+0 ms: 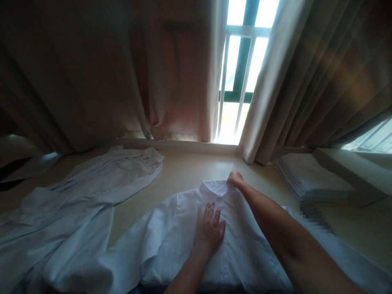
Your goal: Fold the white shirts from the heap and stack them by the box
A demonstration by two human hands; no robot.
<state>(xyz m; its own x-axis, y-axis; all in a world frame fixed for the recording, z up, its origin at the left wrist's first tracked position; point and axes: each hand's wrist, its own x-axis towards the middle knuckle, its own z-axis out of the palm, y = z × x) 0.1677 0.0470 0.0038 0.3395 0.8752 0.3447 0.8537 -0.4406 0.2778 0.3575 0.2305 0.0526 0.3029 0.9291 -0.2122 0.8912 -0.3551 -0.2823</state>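
Observation:
A white collared shirt (174,220) lies front side up on the pale table (183,167), its collar pointing away from me. My left hand (211,224) rests flat on the chest of the shirt, left of the button line, with fingers stretched toward the collar. Reaching farther out, my right hand (235,179) is closed at the right end of the collar and grips its edge. The right forearm covers part of the shirt's right shoulder. The shirt's lower end runs out of view at the bottom.
More white shirts (101,183) lie loosely spread on the left. Folded white shirts (315,175) are stacked at the right, beside a pale box-like block (352,167). Curtains (183,81) hang behind the table, with a bright window (241,61) between them.

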